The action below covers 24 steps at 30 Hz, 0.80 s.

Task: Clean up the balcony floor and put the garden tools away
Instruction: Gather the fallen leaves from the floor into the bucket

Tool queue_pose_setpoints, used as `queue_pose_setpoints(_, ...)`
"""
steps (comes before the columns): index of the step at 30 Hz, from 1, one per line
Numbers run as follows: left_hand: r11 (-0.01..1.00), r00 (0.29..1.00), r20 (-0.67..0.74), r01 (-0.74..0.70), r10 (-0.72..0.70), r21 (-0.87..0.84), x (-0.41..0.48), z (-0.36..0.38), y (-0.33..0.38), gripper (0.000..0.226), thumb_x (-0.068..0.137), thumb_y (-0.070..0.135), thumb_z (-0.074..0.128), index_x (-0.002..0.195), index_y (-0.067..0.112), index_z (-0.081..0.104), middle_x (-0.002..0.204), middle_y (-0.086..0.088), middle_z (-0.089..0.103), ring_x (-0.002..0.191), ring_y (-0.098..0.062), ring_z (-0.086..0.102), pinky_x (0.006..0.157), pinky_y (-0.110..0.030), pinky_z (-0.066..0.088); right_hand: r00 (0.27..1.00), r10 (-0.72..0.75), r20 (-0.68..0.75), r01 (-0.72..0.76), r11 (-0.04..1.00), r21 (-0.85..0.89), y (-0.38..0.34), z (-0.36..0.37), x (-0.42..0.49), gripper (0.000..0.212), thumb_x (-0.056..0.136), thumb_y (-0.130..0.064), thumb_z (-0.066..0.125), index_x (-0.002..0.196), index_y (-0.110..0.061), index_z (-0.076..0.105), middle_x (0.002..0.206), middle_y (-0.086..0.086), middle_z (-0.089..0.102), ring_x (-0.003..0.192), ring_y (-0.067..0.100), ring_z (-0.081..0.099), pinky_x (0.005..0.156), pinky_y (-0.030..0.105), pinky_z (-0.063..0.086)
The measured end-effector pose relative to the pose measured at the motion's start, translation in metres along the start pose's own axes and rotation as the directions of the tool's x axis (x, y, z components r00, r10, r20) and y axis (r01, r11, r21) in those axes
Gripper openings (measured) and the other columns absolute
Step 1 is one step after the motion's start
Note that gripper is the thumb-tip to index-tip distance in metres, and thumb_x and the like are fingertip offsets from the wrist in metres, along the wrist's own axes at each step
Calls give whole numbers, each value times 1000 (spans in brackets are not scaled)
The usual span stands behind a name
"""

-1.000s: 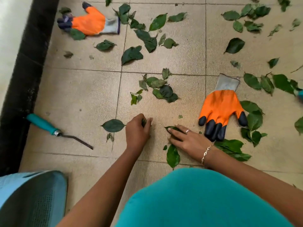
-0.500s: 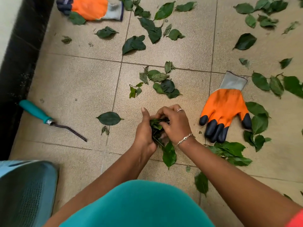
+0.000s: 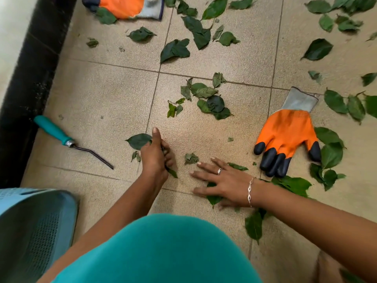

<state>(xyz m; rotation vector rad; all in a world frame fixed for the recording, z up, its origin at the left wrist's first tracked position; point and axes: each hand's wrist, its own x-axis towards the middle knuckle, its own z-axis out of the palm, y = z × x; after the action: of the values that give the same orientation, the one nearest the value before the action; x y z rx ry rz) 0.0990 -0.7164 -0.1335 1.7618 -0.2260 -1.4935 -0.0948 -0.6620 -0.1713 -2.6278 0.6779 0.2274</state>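
Green leaves lie scattered over the beige tiled floor (image 3: 102, 94). My left hand (image 3: 156, 156) grips a bunch of gathered leaves, a leaf tip sticking out below the fist, beside a large leaf (image 3: 138, 140). My right hand (image 3: 222, 180) lies flat with fingers spread on a leaf (image 3: 213, 199) on the floor, near a crumpled leaf (image 3: 191, 158). A hand tool with a teal handle (image 3: 54, 131) and a thin dark metal end lies at the left. One orange glove with black fingertips (image 3: 285, 137) lies to the right; a second orange glove (image 3: 124, 6) lies at the top.
A light blue perforated basket (image 3: 34, 227) stands at the lower left. A black skirting strip (image 3: 30, 78) and pale wall run along the left. A leaf cluster (image 3: 210, 99) sits mid-floor, with more leaves at the top and right. My teal-clad knee (image 3: 159, 250) fills the bottom centre.
My hands, together over a bunch of leaves half a second ago, have separated. The left keeps the bunch; the right has moved right and down, flat onto a leaf on the floor.
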Motion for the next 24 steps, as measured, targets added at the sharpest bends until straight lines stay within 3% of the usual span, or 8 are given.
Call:
queue_pose_setpoints(3,997,996,75,-43,38,69,-1,3,-8,39,98,35,46,66,13,47,40,7,33,31,-5,26,34,-12,20,972,-4,-236,30,994,107,0,13,1,28,79,-25,62,105,-18,70,125,7,61,114,30,58,80,47,55)
queue_pose_setpoints(5,947,975,134,-205,177,246,0,0,-15,27,97,27,50,75,14,58,48,7,39,39,-6,31,38,-15,24,944,57,-324,-9,989,146,3,12,3,30,84,-15,44,91,-10,73,107,5,69,96,25,66,57,32,57)
queue_pose_setpoints(7,769,908,258,-417,330,484,0,-4,-19,10,92,24,59,88,17,64,57,8,46,48,-5,40,45,-21,32,921,100,-377,-59,991,119,6,5,11,28,81,-10,45,76,-7,72,87,4,70,76,23,67,42,23,51)
queue_pose_setpoints(9,544,842,431,-540,326,643,-2,-8,-23,25,83,30,69,103,17,64,68,7,54,60,-7,50,56,-23,41,902,157,-402,-104,983,150,9,-4,19,14,73,-3,59,64,-9,69,71,3,67,63,22,64,40,20,47)
queue_pose_setpoints(14,-37,770,601,-608,214,793,-3,-11,-31,44,80,42,69,116,21,53,104,-1,63,87,-20,58,66,-28,40,729,533,-429,-302,813,498,24,-22,18,27,55,12,75,71,-9,67,67,4,67,62,24,64,63,25,45)
queue_pose_setpoints(18,-98,692,642,-651,330,752,0,-16,-36,27,88,33,63,100,10,56,97,-5,59,81,-22,54,62,-28,35,543,781,-308,-494,593,636,37,-30,1,34,66,19,64,91,-4,69,99,12,60,79,20,57,68,25,44)
queue_pose_setpoints(21,-158,620,697,-696,359,701,4,-21,-40,21,89,26,62,95,6,61,91,-8,60,76,-26,57,58,-27,33,597,780,-187,-590,585,557,38,-24,0,33,73,16,61,95,-7,68,99,11,58,87,24,57,71,33,48)
queue_pose_setpoints(24,-24,605,685,-742,406,669,7,-21,-37,21,84,25,59,83,4,60,85,-8,56,68,-21,53,54,-25,36,588,792,-164,-589,558,585,40,-30,5,24,73,13,62,86,-6,68,90,10,66,88,29,61,76,34,46)
